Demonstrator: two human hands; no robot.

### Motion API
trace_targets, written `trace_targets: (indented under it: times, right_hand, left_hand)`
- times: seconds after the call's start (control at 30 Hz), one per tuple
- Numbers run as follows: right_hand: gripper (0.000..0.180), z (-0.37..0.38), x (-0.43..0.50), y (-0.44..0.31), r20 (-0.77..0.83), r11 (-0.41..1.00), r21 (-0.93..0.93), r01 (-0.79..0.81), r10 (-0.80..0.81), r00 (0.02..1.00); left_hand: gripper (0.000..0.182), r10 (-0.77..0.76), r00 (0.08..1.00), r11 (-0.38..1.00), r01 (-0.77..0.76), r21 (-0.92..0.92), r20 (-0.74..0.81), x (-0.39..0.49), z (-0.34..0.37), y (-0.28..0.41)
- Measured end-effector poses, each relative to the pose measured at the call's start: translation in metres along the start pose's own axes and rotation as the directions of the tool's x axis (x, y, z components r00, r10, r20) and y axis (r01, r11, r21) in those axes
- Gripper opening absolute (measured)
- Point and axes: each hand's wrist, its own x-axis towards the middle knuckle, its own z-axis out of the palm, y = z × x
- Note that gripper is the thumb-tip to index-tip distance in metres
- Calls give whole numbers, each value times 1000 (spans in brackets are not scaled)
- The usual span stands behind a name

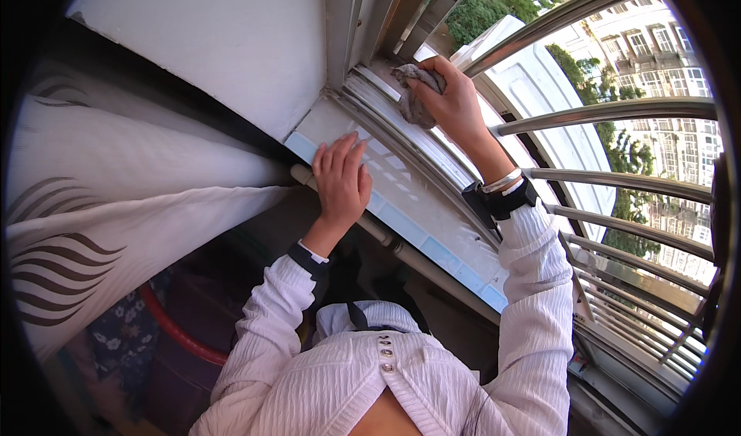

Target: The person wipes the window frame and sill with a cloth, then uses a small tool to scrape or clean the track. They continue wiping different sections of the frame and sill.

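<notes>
Bunched in my right hand is a damp-looking grey cloth. That hand is over the far corner of the sliding-window track, beside the metal window frame; whether the cloth presses on the track is hard to tell. My left hand rests palm down on the inner windowsill, near its light-blue tiled edge. Its fingers are slightly apart and hold nothing.
Stainless-steel security bars run outside the opening, with a white outdoor unit beyond. A pale pipe runs below the sill. At left hang a patterned curtain and, lower, a red hoop-like rim. A white wall borders the window.
</notes>
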Motion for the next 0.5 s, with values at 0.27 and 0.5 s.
trace_targets:
  times: [0.27,0.5]
  right_hand:
    - [17,36,-19,4,278,738,-636,228,-57,959]
    - [18,71,33,-3,183,827,-451,335,-282,942]
  left_hand:
    - [42,14,1000,1000,-14,18,16,-1,0,0]
    - [40,34,999,999,-35,15,12,-1,4,-3]
